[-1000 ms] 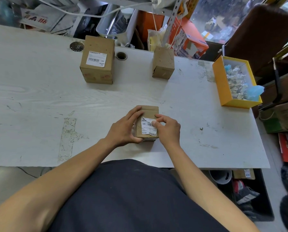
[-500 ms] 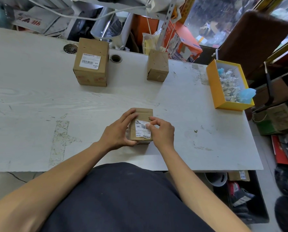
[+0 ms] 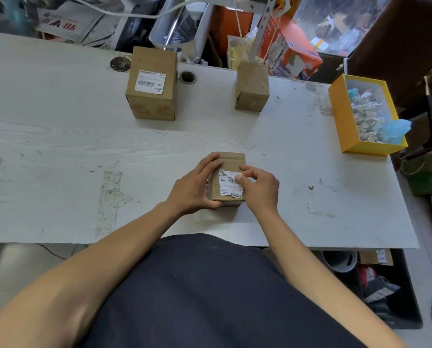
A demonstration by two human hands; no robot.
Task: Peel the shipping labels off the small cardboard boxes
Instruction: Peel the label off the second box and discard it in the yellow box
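**Label number one: corner lifted, peel barely begun**

Going left to right. At the far left of the white table (image 3: 59, 136) a bigger cardboard box (image 3: 151, 82) is parked near the back edge, its shipping label (image 3: 150, 82) fully stuck on top and untouched. A bit right of it, a plain small box (image 3: 252, 89) is standing with no label visible from this angle, so it may be done already, can't be told for sure.

Front and centre, the small cardboard box (image 3: 228, 159) being worked on is set near the table's front edge. It's steadied by the left hand (image 3: 196, 184), whose fingers are wrapped round its left side. Its label (image 3: 228, 182) is on the top face, long axis running away from the person, with the print turned sideways. The label's far right corner is pinched between thumb and forefinger of the right hand (image 3: 258, 187), and the paper there looks lifted and a little creased.

So the step in hand is judged to be the start of the peel. A slow, low pull toward the near edge is probably called for next, box held firm, otherwise the paper could get torn.

Far right, a yellow bin (image 3: 340, 116) of crumpled scraps is waiting.
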